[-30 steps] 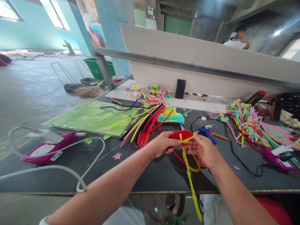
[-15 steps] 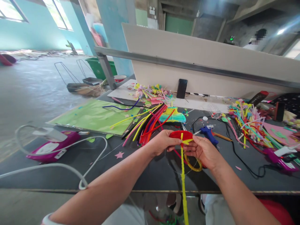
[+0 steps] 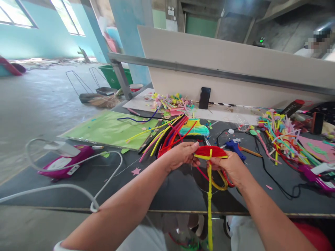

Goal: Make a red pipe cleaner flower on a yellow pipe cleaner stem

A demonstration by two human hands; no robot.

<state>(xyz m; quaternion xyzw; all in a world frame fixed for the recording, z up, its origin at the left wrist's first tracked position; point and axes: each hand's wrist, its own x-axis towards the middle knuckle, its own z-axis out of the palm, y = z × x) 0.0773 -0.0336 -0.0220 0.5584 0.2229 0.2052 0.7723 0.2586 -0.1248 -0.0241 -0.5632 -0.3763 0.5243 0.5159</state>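
Head view: holds one red half-disc (image 3: 215, 151).
Pinches left end with left hand (image 3: 182, 155), one yellow strip (image 3: 209, 198) with right hand (image 3: 230, 167).

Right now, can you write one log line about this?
left hand: at left edge of red piece | right hand: holding red piece, yellow strip | nearby: blue glue gun | back: black phone, propped up

There are 2 hands (image 3: 184, 157), 2 power strips (image 3: 66, 162), 2 dustpans (image 3: 87, 98), 1 glue gun (image 3: 235, 149) and 1 green bin (image 3: 117, 76).
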